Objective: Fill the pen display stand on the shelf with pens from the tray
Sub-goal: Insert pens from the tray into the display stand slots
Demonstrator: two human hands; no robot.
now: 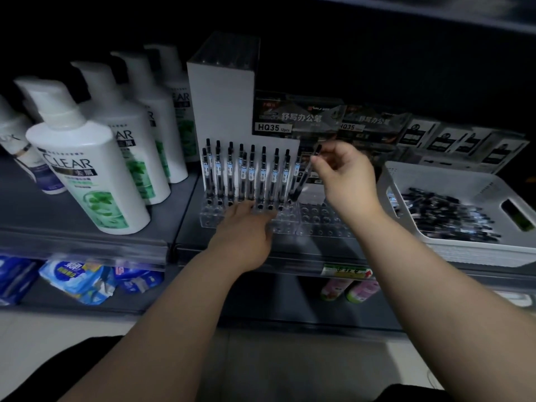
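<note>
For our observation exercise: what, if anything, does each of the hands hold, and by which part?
The right hand pinches a black pen near its upper end, tip pointing down. The left hand holds nothing; its fingers rest on the clear pen stand.

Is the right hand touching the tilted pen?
Touching. The head view shows the right hand pinching the tilted pen near its top, thumb and fingertips closed on it.

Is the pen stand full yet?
Not full: pens fill the left holes, right-hand holes are empty; the right hand holds another pen.
</note>
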